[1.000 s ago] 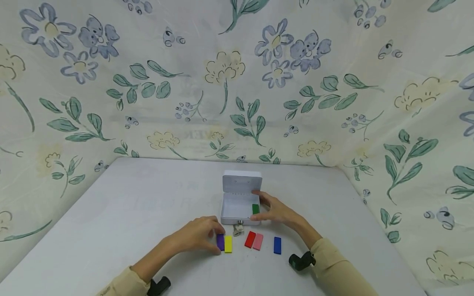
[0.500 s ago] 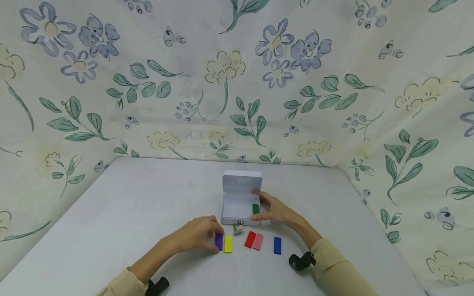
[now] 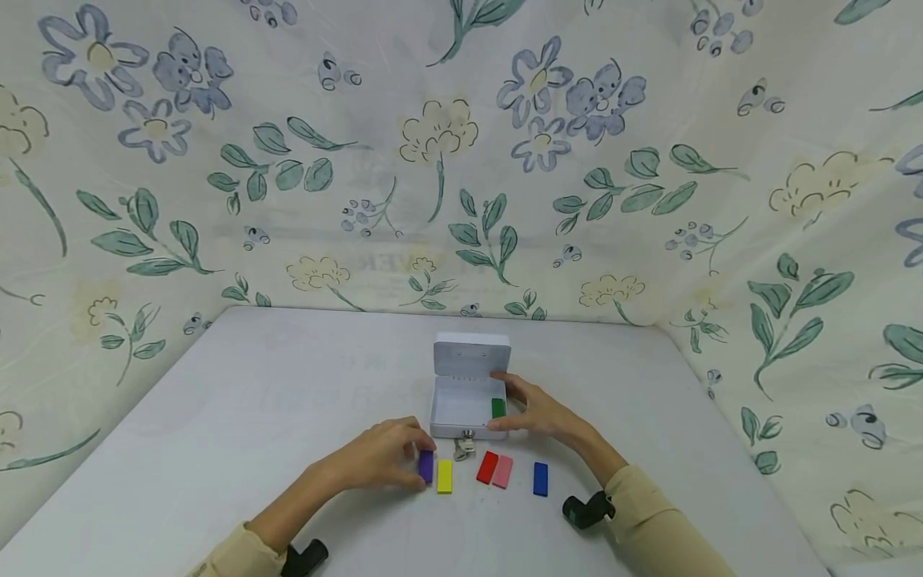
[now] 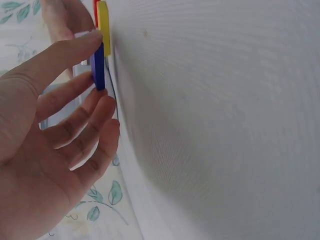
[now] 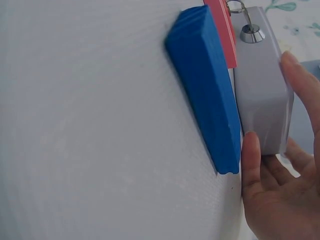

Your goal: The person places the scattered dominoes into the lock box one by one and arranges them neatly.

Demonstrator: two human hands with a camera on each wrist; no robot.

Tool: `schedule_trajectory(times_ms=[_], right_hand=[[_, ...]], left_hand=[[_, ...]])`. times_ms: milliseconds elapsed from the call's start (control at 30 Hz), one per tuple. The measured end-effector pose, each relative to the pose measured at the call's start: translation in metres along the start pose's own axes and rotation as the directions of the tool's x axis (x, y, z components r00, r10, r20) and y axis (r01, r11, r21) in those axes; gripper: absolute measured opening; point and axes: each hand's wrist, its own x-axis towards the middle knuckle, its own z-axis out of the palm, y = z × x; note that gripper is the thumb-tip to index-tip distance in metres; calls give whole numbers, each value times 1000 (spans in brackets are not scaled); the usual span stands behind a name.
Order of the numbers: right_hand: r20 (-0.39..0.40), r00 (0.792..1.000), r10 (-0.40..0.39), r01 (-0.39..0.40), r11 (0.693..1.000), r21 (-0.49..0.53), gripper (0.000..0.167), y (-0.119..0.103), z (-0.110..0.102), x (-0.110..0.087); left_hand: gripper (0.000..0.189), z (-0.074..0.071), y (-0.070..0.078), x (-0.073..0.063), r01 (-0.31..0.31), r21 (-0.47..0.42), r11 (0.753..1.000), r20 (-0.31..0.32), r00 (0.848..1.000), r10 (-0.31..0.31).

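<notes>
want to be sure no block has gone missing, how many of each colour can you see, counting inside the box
Purple block: 1, in the left hand
Yellow block: 1
Red block: 1
Pink block: 1
Blue block: 1
Green block: 1, inside the box
Total: 6

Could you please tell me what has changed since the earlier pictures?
The left hand, pinching the purple block, has drawn it slightly left, away from the yellow block. The right hand stays at the open white box; the green block inside, red block, pink block and blue block look unmoved.
</notes>
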Motion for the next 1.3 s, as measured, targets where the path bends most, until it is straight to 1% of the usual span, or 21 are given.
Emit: schedule_trajectory(times_ms=[167, 267, 533, 767, 1133, 1300], right_hand=[[-1, 1000, -4, 4, 1000, 4, 88, 0, 1, 0], [0, 1000, -4, 4, 1000, 6, 87, 0, 1, 0], [5, 1000, -6, 6, 1000, -1, 90, 1, 1, 0], [4, 1000, -11, 11, 1000, -8, 90, 0, 1, 0], [11, 1000, -15, 15, 1000, -1, 89, -1, 1, 0], [6, 1000, -7, 7, 1000, -5, 88, -3, 0, -1]], left_hand=[[45, -1, 0, 0, 12, -35, 999, -3, 1000, -12], [44, -2, 0, 0, 7, -32, 999, -8, 1000, -8], [44, 0, -4, 0, -35, -36, 999, -37, 999, 34], [44, -2, -8, 0, -64, -72, 995, -59, 996, 60], [41, -4, -4, 3, -21, -116, 993, -61, 998, 14], [40, -5, -3, 6, -33, -110, 993, -78, 997, 24]])
